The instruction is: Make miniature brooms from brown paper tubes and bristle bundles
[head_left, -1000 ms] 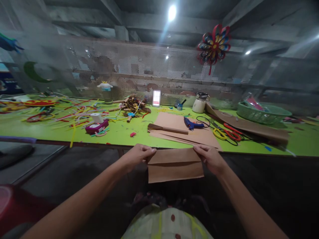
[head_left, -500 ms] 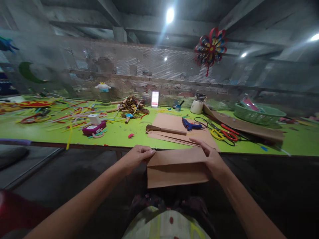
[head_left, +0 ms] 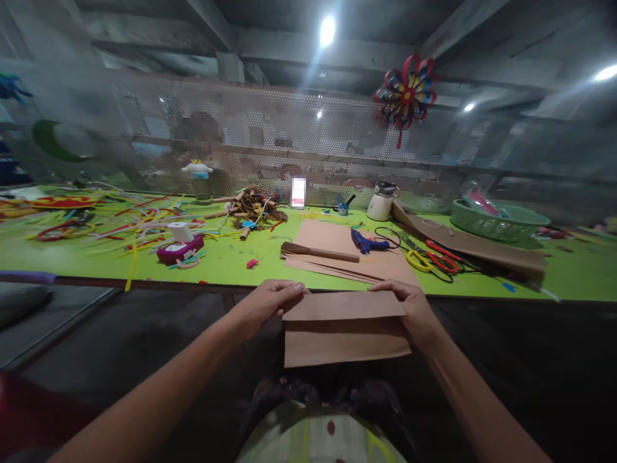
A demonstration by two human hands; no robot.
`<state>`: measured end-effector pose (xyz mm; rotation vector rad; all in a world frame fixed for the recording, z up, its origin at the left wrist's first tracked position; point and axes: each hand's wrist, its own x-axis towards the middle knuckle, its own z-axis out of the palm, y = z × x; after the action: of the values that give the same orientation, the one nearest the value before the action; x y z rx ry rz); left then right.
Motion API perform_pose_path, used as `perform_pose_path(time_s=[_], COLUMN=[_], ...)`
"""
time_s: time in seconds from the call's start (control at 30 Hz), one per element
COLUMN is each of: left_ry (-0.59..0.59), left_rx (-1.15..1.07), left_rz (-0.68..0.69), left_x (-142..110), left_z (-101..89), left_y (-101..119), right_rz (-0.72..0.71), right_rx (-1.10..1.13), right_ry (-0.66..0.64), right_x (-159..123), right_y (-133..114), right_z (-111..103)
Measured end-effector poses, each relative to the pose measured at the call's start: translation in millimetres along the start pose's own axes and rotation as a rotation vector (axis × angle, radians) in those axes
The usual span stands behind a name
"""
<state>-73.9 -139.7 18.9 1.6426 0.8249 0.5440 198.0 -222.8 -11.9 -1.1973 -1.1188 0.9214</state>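
Note:
A folded sheet of brown paper [head_left: 344,341] is held up in front of the table's near edge, its upper part turned over toward me. My left hand [head_left: 277,301] pinches its upper left corner between thumb and fingers. At the upper right end, my right hand [head_left: 405,305] grips the paper, fingers along the top fold and thumb hidden behind or under it. Just beyond, on a stack of brown paper sheets [head_left: 328,235], lie a brown paper roll with a frayed, brush-like end [head_left: 321,252] and a blue glue gun [head_left: 369,241].
Yellow-handled scissors [head_left: 419,260] and red-handled scissors [head_left: 441,260] lie right of the stack among black cord. A green basket [head_left: 501,222], a jug [head_left: 380,202] and a lit phone [head_left: 298,193] stand farther back. Colourful strips [head_left: 120,225] and a purple box [head_left: 180,249] spread leftward.
My right hand's fingers have come down from a raised, spread pose onto the paper's top fold. The folded-over flap lies flatter and more level now.

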Motion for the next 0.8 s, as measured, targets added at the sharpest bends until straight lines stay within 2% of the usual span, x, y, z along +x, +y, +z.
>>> perform_pose_path(time_s=[0.1, 0.23, 0.3, 0.37, 0.5, 0.67, 0.8], left_ry=[-0.009, -0.132, -0.089, 0.008, 0.113, 0.15, 0.121], left_rx=[-0.105, -0.206, -0.224, -0.212, -0.188, -0.038, 0.06], left_rz=[0.018, 0.063, 0.07, 0.092, 0.169, 0.272, 0.31], left_x=[-5.5, -13.8, -13.0, -9.1, -3.1, -9.6, -14.6], left_z=[-1.1, 0.2, 2.8, 5.6, 8.5, 7.9, 5.3], left_y=[6.4, 8.1, 4.5, 0.0, -3.3, 4.5, 8.9], right_rz=[-0.003, 0.037, 0.083, 0.12, 0.079, 0.026, -0.016], right_rx=[-0.05, 0.0, 0.06, 0.13, 0.201, 0.109, 0.079], right_ry=[0.059, 0.09, 0.079, 0.057, 0.004, 0.011, 0.015], right_x=[-0.5, -3.2, -4.9, -6.2, -7.5, -9.2, -10.5], right_y=[-2.6, -6.6, -6.9, -6.3, -6.4, -11.7, -14.2], right_z=[-0.6, 0.1, 1.3, 2.4, 2.0, -0.8, -2.2])
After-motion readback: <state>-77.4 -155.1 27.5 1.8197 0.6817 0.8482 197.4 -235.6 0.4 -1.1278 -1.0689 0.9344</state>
